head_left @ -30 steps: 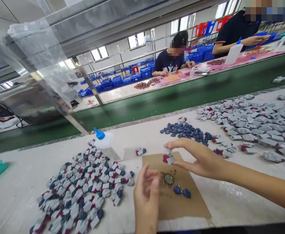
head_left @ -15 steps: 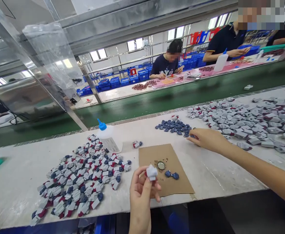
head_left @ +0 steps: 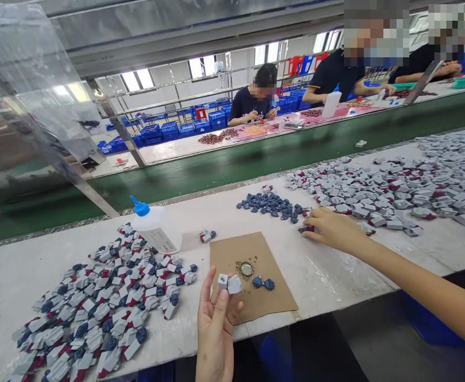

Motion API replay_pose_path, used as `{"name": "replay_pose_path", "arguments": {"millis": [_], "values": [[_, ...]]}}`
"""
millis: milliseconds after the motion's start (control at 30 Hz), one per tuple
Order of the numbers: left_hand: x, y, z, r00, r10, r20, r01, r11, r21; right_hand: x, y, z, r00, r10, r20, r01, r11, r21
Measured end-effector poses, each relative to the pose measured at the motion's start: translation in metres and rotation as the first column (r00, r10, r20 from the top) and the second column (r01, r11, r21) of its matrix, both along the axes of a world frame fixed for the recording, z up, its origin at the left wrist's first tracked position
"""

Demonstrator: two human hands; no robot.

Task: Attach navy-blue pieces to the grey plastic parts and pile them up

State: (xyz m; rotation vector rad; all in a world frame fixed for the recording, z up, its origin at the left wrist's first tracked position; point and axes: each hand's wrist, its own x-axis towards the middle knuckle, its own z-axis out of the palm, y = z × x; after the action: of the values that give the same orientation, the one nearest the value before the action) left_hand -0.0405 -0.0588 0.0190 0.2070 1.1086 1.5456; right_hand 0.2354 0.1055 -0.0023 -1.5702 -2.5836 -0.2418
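Note:
My left hand (head_left: 215, 326) is palm up over the front of a brown cardboard sheet (head_left: 272, 302), its thumb and fingers closed on a small light grey plastic piece (head_left: 229, 284). On the cardboard lie a round metal cap with a crimped rim (head_left: 247, 269) and two small dark blue pieces (head_left: 263, 283) side by side. My right hand (head_left: 330, 228) reaches to the right end of a heap of dark blue pieces (head_left: 270, 206). Its fingertips close around a small dark blue piece (head_left: 306, 229), partly hidden; a bit of dark red shows beside it.
A large pile of grey and dark red pieces (head_left: 376, 185) spreads at the right. Joined grey, red and blue pieces (head_left: 109, 302) are heaped at left, by a white bottle with a blue nozzle (head_left: 156, 228). Beyond a green belt (head_left: 216, 159), several people sit working.
The view has swung right, so the table things sit further left. The grey piece in my left hand has turned, showing a hole. My right hand's fingertips now surround a dark piece.

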Motion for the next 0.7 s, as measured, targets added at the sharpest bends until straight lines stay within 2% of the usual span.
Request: {"name": "replay_pose_path", "arguments": {"millis": [200,433,600,700], "values": [[-0.008,-0.003,-0.005,0.992,0.099,0.082,-0.093,0.993,-0.074,-0.008,0.001,-0.003,0.997,0.052,-0.051,-0.054,0.998,-0.043],[-0.014,-0.003,-0.013,0.99,0.116,0.086,-0.108,0.99,-0.094,-0.026,-0.012,-0.007,0.973,0.085,-0.215,-0.117,0.983,-0.141],[-0.016,-0.003,-0.019,0.993,0.087,0.075,-0.083,0.995,-0.059,-0.067,-0.029,0.006,0.859,0.195,-0.474,-0.331,0.917,-0.223],[-0.016,-0.004,-0.021,0.995,0.069,0.076,-0.067,0.997,-0.033,-0.091,-0.04,0.016,0.823,0.255,-0.508,-0.428,0.866,-0.259]]}}
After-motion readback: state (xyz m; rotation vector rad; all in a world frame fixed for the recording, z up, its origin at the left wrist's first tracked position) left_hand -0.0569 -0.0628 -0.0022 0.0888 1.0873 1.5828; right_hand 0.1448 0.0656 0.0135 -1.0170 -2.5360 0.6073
